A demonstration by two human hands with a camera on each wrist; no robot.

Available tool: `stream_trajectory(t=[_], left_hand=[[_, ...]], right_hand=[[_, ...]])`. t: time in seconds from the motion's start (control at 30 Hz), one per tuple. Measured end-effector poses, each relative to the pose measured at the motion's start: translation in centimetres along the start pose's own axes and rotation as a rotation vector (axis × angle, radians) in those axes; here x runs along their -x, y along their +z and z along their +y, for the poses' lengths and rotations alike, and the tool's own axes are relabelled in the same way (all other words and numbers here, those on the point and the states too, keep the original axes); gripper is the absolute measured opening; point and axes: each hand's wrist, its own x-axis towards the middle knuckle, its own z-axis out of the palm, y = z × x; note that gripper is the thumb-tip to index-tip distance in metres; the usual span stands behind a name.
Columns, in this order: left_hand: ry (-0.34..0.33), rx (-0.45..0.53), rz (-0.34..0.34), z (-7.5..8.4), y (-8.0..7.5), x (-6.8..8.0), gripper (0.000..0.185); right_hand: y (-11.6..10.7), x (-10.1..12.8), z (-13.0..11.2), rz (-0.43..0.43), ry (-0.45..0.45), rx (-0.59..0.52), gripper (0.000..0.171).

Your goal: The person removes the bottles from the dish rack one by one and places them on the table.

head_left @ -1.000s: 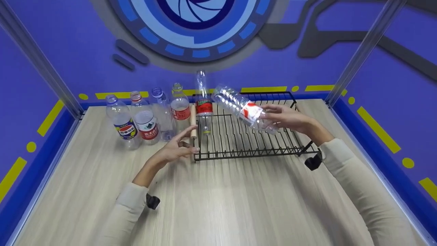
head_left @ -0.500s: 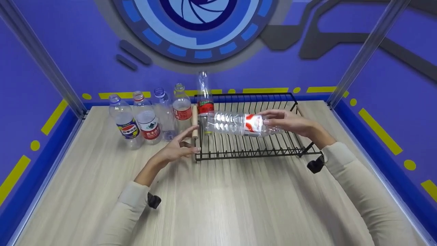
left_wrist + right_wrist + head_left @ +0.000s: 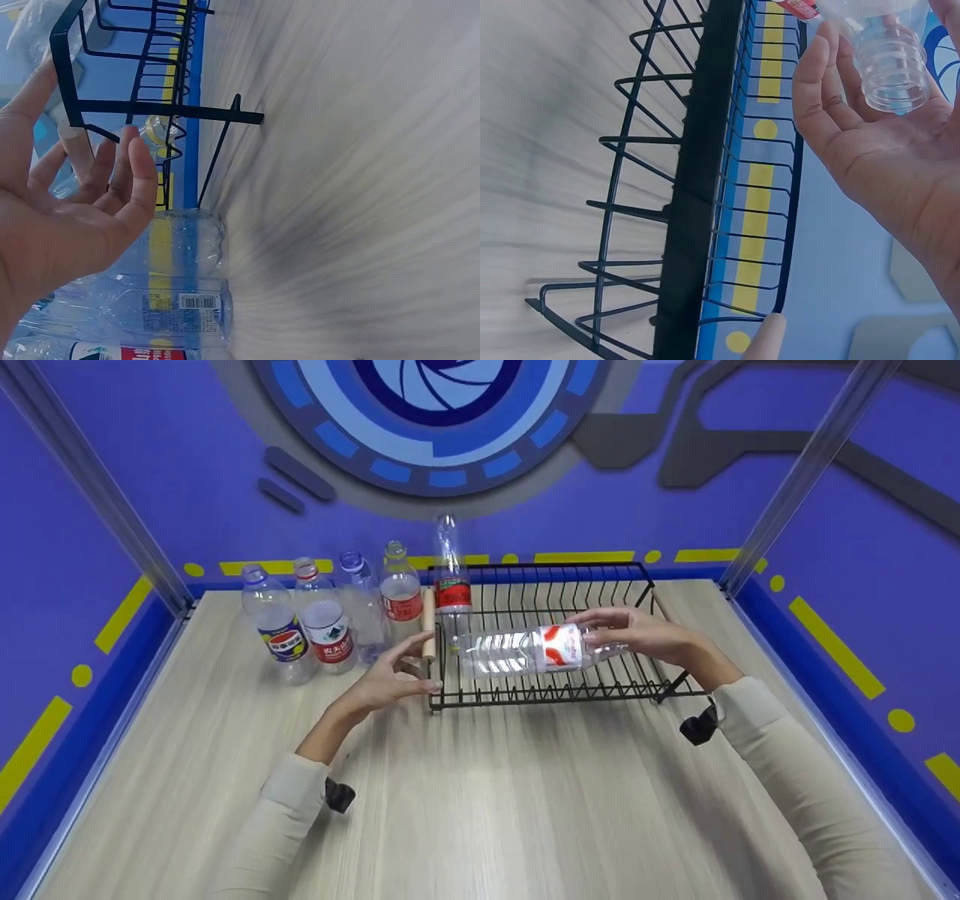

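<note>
My right hand (image 3: 652, 636) holds a clear ribbed plastic bottle (image 3: 506, 654) with a red and white label. The bottle lies sideways over a black wire dish rack (image 3: 517, 703), base to the left. In the right wrist view its uncapped neck (image 3: 889, 67) sits among my curled fingers. My left hand (image 3: 375, 682) grips the rack's left end, with fingers curled about the wooden handle (image 3: 429, 622) there. Inside the rack at the left leans another clear bottle (image 3: 454, 594) with a red and green label, its yellow-ringed neck (image 3: 155, 130) low.
Left of the rack stand several uncapped bottles: one with a blue and yellow label (image 3: 285, 643), one with a red and white label (image 3: 330, 641), one without a visible label (image 3: 367, 619), and one with a red label (image 3: 405, 606). A purple wall (image 3: 187, 495) rises behind the table (image 3: 465, 810).
The bottle in my right hand has swung from a slant to nearly level, its base moving down and toward me. My left hand stays at the rack's left end.
</note>
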Motion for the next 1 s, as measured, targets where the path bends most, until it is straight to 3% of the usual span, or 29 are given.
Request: stream_trajectory(t=[0.23, 0.37, 0.47, 0.6, 0.73, 1.0], left_hand=[[0.029, -0.116, 0.115, 1.5, 0.3, 0.5, 0.088], [0.086, -0.104, 0.186, 2.7, 0.5, 0.9, 0.079], [0.142, -0.075, 0.201, 3.7, 0.6, 1.2, 0.068], [0.186, -0.05, 0.091, 5.1, 0.8, 1.5, 0.064], [0.173, -0.088, -0.045, 6.0, 1.1, 1.7, 0.071], [0.139, -0.146, -0.09, 6.5, 2.0, 1.6, 0.069]], right_hand=[[0.0, 0.5, -0.1, 0.001, 0.001, 0.009, 0.045], [0.1, 0.6, -0.1, 0.011, 0.006, 0.009, 0.044], [0.4, 0.7, -0.2, 0.018, 0.009, 0.015, 0.044], [0.9, 0.6, -0.5, 0.006, 0.005, 0.01, 0.045], [1.5, 0.6, -1.0, -0.01, -0.004, 0.006, 0.044], [2.4, 0.5, -1.7, -0.018, -0.024, 0.016, 0.042]])
